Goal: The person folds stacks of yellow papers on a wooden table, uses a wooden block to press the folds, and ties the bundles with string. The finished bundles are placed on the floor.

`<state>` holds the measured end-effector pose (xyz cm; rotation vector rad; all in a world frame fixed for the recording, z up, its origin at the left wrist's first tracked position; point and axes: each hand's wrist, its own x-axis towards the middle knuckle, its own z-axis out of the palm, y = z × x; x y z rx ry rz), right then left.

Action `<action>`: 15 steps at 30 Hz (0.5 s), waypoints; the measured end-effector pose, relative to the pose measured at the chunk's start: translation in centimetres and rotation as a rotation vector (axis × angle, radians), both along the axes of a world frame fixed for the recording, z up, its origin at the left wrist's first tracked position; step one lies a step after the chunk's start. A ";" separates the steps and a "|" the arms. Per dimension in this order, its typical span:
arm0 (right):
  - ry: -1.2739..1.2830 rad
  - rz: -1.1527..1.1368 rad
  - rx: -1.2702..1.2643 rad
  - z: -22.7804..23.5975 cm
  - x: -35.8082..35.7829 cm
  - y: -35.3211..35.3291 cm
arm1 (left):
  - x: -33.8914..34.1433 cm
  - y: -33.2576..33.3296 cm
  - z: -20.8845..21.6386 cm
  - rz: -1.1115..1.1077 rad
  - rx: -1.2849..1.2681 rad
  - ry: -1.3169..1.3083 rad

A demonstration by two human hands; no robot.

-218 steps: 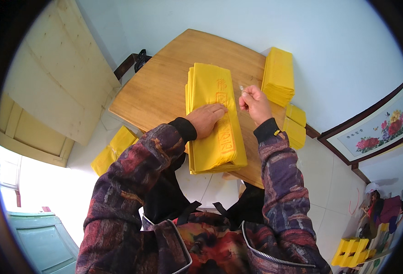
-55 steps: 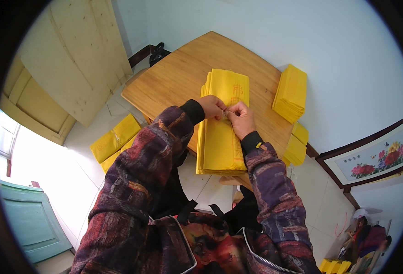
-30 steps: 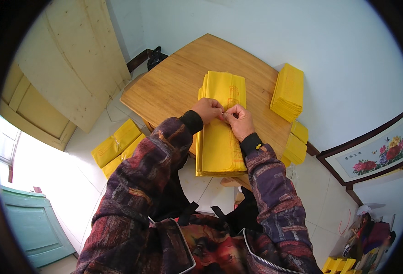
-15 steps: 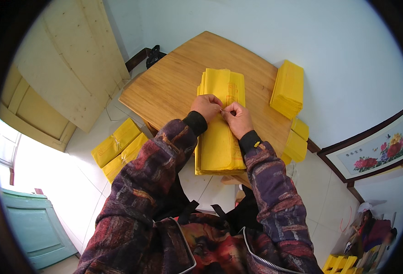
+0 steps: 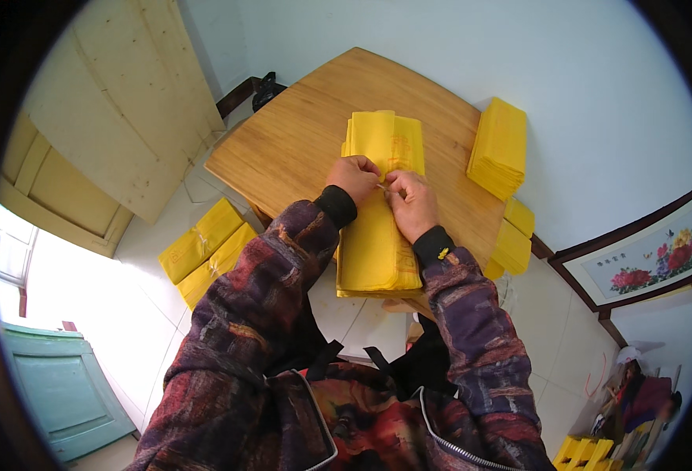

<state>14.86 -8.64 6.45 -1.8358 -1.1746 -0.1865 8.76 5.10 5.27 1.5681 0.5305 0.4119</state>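
A thick stack of yellow paper sheets (image 5: 377,255) lies lengthwise before me, its near end at the table's front edge. Faint reddish print shows on its top sheet. My left hand (image 5: 352,179) and my right hand (image 5: 413,206) meet over the middle of the stack, fingertips almost touching. Both are pinched closed on a thin pale string (image 5: 383,186), of which only a short bit shows between the fingers. How it runs around the stack is hidden by my hands.
The stack rests on a wooden table (image 5: 283,141). Another yellow stack (image 5: 499,145) stands at its right edge, with more yellow bundles (image 5: 511,243) below. Tied yellow bundles (image 5: 205,247) sit at the left. A framed flower picture (image 5: 644,255) leans at the right.
My right hand has shifted slightly right and turned a little, and its fingers have curled more. The left hand stays nearly in place. The view has moved slightly.
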 end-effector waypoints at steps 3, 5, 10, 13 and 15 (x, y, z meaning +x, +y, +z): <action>-0.084 -0.028 -0.014 0.7 -0.2 -0.5 | 0.0 0.1 0.2 -0.008 0.156 0.050; -0.131 -0.061 -0.049 1.1 -0.2 -1.0 | -0.1 -0.2 0.4 -0.008 0.134 0.060; -0.051 -0.077 -0.135 1.4 -0.5 -1.8 | -0.2 -0.8 0.6 0.028 0.114 0.049; -0.005 -0.056 -0.208 1.3 -0.3 -1.9 | -0.1 -0.9 0.4 0.032 0.117 0.048; 0.036 -0.043 -0.243 1.2 0.0 -1.9 | -0.2 -0.9 0.2 0.038 0.151 0.028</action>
